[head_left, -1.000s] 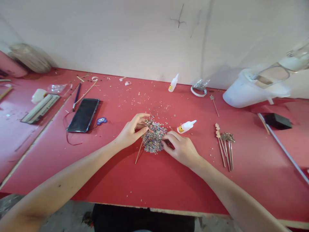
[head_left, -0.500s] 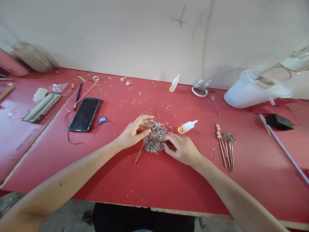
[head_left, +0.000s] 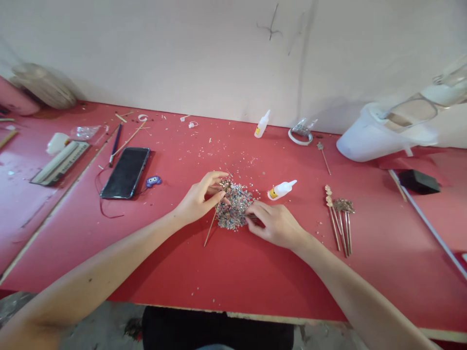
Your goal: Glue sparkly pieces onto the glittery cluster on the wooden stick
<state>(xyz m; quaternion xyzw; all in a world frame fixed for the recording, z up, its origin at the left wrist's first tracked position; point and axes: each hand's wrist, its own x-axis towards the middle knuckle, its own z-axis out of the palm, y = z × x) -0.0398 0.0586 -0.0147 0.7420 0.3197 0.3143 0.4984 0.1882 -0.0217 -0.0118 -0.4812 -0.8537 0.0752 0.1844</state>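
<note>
My left hand (head_left: 200,198) is closed around the ornamental upper end of a thin wooden stick (head_left: 211,226), whose bare shaft slants down toward the table edge. Beneath and beside the fingers lies a heap of small glittery, multicoloured rhinestones (head_left: 236,206). At the heap's right side, my right hand (head_left: 276,223) is pinched shut; a thin dark sliver shows at its fingertips, too small to name. A white glue bottle (head_left: 281,190) with a yellow label lies just beyond the right hand. Several finished-looking sticks with decorated heads (head_left: 344,206) lie farther right.
A phone (head_left: 126,172) with a purple charm (head_left: 153,181) lies at the left. Along the wall stand a second glue bottle (head_left: 261,124), a tape roll (head_left: 300,136) and a white bucket (head_left: 365,136). A black block (head_left: 419,181) sits far right. Loose bits are scattered over the red table (head_left: 255,272).
The view has shifted slightly. Both hands keep nearly the same places and grips; the stick in my left hand has tilted a little more upright.
</note>
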